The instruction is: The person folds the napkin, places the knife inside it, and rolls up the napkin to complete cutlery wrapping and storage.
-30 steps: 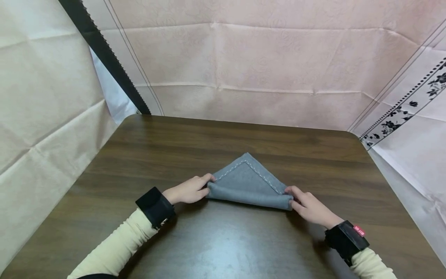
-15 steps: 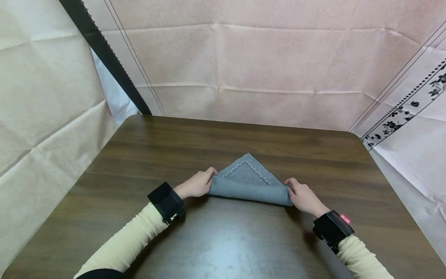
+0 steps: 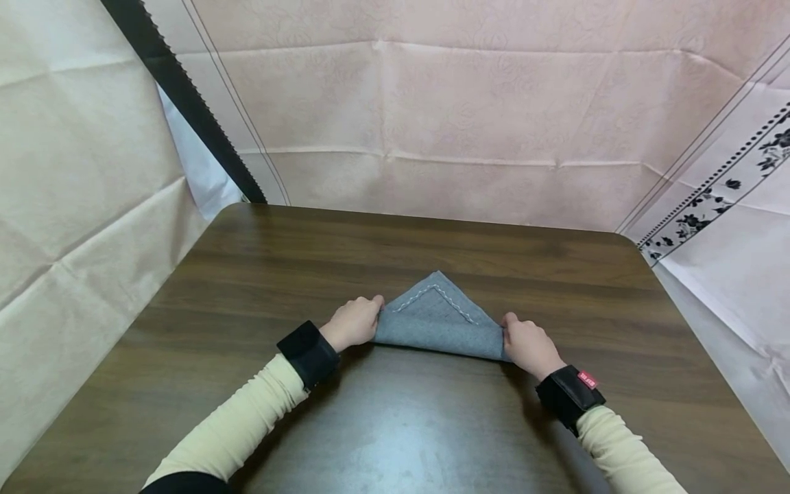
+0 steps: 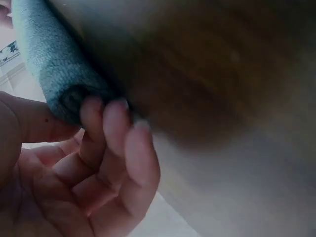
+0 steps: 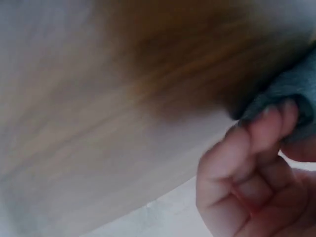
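Note:
A blue-grey cloth (image 3: 441, 333) lies on the wooden table, its near part rolled up and its far part a flat triangle with a pale stitched line. At the roll's left end my left hand (image 3: 356, 322) pinches it between thumb and curled fingers. My right hand (image 3: 532, 347) grips the opposite end. The left wrist view shows the spiral end of the rolled cloth (image 4: 59, 69) against the fingertips. In the right wrist view, the other end of the cloth (image 5: 291, 94) sits between fingers and thumb, partly cut off by the frame.
The brown wood-grain table (image 3: 395, 425) has rounded far corners. Behind it hangs a creased pale sheet (image 3: 469, 103), with a black strip (image 3: 191, 99) at the left and a floral band (image 3: 710, 199) at the right.
Both hands have moved slightly away from me and inward, rolling the cloth's near edge forward. The roll looks thicker and the flat triangle smaller. Fingers have curled closer round the ends.

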`<state>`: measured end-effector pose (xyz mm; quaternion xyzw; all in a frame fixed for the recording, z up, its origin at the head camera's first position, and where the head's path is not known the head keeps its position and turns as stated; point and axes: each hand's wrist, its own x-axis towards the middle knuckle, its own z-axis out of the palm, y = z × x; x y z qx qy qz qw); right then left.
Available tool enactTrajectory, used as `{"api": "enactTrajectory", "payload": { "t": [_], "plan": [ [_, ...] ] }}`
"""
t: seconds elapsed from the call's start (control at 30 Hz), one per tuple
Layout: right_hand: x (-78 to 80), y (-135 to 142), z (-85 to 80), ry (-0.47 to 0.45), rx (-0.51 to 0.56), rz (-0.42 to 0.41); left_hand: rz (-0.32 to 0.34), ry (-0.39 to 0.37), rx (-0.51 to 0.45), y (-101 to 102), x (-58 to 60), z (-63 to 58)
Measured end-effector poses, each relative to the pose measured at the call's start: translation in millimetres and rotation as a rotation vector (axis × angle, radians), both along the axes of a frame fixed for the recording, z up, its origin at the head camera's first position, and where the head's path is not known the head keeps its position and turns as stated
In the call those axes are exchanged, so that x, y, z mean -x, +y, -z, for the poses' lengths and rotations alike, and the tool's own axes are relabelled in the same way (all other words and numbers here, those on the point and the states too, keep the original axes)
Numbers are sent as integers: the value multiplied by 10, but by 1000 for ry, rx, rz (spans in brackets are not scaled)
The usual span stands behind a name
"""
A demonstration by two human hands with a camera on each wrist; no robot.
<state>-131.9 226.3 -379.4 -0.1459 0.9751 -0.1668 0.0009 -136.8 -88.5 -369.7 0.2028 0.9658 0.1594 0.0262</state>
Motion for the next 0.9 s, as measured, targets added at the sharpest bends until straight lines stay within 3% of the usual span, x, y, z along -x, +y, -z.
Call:
{"api": "enactTrajectory", "payload": {
  "t": [0.1,0.2,0.3,0.4,0.57,0.7,0.9],
  "plan": [
    [5,4,41,132,-5,-21,45,121,57,-2,-10,-2],
    [10,19,85,289,15,-120,139,236,87,-11,-20,-2],
    [1,50,90,371,36,-245,224,257,81,-28,-43,-19],
    [-46,105,44,328,38,-314,274,203,54,-60,-83,-42],
    [-152,193,-50,183,-58,-345,302,118,86,-130,-146,-54],
    [-187,188,-31,180,-110,-396,298,90,141,-155,-166,-40],
    [-205,213,-27,131,-23,-372,283,-22,-25,-197,-143,-43]
  ]
}}
